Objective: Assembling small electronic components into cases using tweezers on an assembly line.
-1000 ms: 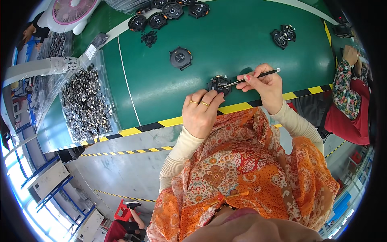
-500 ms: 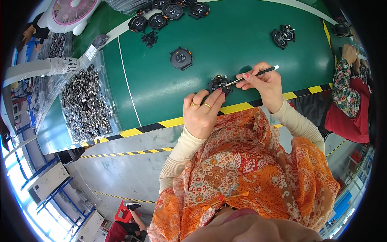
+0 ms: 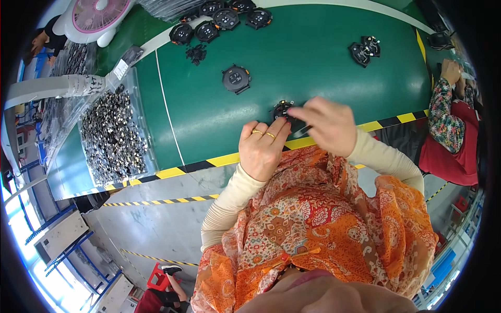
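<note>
An opened round watch housing (image 3: 282, 108), black with small metal parts inside, lies near the table's front edge. The fingertips of my left hand (image 3: 261, 149) press on its near side and pin it to the table. My right hand (image 3: 334, 128), smeared by motion, reaches over from the right, with a fingertip at the housing. Out of its palm side stick the thin metal prongs of tweezers (image 3: 301, 132), pointing down and left; the rest of them is hidden by the hand. Farther off, to the left, a closed black watch case (image 3: 236, 79) lies with its back up.
Several watch cases (image 3: 226, 19) stand grouped at the back, beside a small heap of black parts (image 3: 196, 53). Two opened housings (image 3: 364, 50) lie at the far right. A clear tray (image 3: 151, 151) full of small parts is at left. A fan (image 3: 99, 18) stands behind; a co-worker (image 3: 451, 125) sits at right.
My right hand has moved left and turned, so the tweezers now point down beneath it and its fingertip is at the housing. My left hand has stayed in place.
</note>
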Demonstrator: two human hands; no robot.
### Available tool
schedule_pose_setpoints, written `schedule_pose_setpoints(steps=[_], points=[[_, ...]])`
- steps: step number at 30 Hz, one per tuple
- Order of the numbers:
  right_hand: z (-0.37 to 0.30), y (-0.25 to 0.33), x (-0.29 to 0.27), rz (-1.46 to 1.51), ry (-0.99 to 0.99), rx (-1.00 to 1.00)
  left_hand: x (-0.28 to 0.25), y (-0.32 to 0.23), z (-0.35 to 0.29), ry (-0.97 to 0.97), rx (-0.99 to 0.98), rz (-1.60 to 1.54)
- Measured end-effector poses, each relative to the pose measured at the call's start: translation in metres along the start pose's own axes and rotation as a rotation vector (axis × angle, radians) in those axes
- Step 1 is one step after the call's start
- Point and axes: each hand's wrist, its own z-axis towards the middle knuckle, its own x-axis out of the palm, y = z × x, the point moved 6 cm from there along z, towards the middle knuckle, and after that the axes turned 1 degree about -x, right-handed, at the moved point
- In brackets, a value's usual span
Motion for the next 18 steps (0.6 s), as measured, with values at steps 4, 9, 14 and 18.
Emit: schedule_pose_setpoints(steps=[4,9,14,18], points=[[-0.010,-0.002,0.019,-0.093,0.081,-0.020,0.000,0.000,-0.001,-0.054,-0.028,0.003],[-0.007,-0.002,0.020,-0.193,0.096,-0.082,0.001,0.001,-0.002,-0.061,-0.012,-0.016],[-0.009,-0.006,0.017,-0.207,0.046,-0.061,0.002,0.001,-0.002,-0.026,0.043,-0.047],[-0.005,-0.033,-0.004,-0.287,-0.107,0.029,-0.002,-0.001,-0.005,-0.034,0.042,-0.001]])
